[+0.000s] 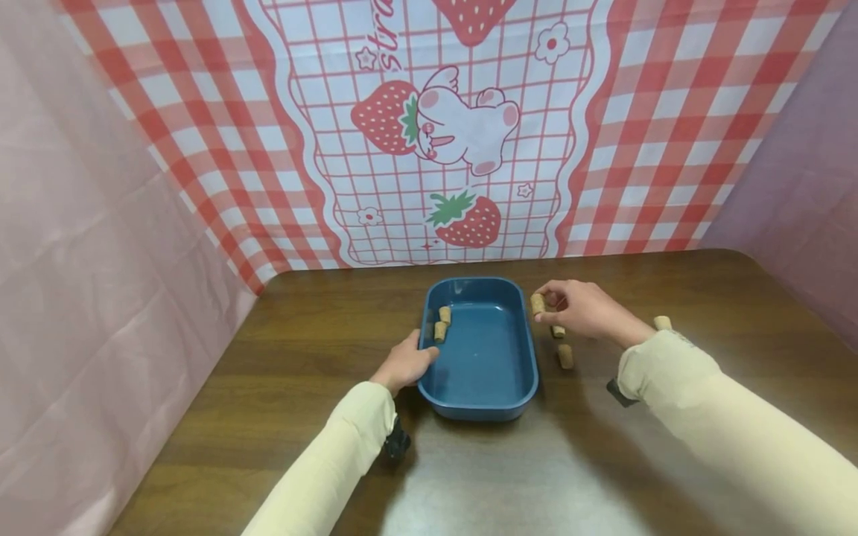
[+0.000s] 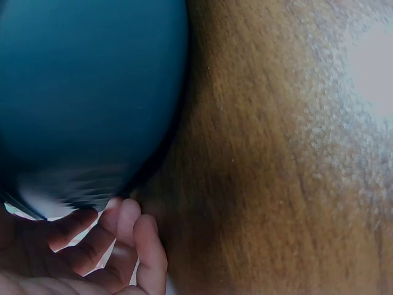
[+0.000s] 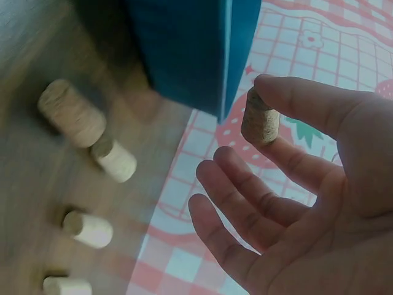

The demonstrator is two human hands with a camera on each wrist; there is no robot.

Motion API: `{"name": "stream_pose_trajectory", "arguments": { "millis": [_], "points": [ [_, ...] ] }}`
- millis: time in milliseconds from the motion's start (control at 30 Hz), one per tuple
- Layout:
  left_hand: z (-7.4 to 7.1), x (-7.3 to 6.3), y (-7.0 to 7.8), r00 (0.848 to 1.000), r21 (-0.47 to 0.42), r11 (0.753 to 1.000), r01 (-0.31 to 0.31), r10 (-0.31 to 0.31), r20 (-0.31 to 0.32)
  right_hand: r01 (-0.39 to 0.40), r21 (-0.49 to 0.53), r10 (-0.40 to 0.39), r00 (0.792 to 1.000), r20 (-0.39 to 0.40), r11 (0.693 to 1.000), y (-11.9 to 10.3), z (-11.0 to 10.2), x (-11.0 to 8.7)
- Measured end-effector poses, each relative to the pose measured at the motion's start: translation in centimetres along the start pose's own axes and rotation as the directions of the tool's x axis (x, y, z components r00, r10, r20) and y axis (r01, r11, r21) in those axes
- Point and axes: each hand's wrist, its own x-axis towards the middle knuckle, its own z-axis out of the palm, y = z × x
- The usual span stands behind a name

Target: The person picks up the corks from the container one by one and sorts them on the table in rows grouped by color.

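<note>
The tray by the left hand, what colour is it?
The tray is dark blue, inside and out; the head view shows it best.

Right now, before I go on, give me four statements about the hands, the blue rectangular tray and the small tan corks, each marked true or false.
1. The left hand grips the blue rectangular tray. True.
2. The right hand is empty. False: it pinches a small tan cork.
3. Two corks lie inside the tray. True.
4. Every other cork lies left of the tray. False: the loose corks on the brown wood-grain table lie to its right.
</note>
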Motion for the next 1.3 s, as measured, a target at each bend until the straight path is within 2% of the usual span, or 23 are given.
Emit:
{"name": "stream_pose_trajectory", "arguments": {
  "millis": [300, 700, 1067, 1300],
  "points": [
    [0.1, 0.0, 0.1, 1.0, -0.004, 1.0, 0.001, -0.001, 0.0, 0.005, 0.004, -0.005, 1.0, -0.003, 1.0, 2.9, 0.1, -1.6],
    [0.0, -0.2, 0.1, 1.0, 0.006, 1.0, 0.0, 0.0, 0.002, 0.026, -0.065, -0.029, 0.999, -0.045, 0.998, 6.0, 0.1, -3.0],
    [-0.1, -0.1, 0.1, 1.0, 0.004, 1.0, 0.003, -0.003, -0.003, 0.03, -0.096, -0.032, 0.999, -0.02, 0.995, 8.3, 0.8, -4.0],
    [0.0, -0.1, 0.1, 1.0, -0.002, 1.0, 0.004, -0.004, -0.003, 0.02, -0.094, -0.02, 1.0, 0.0, 0.995, 8.9, 1.3, -4.5]
  ]
}}
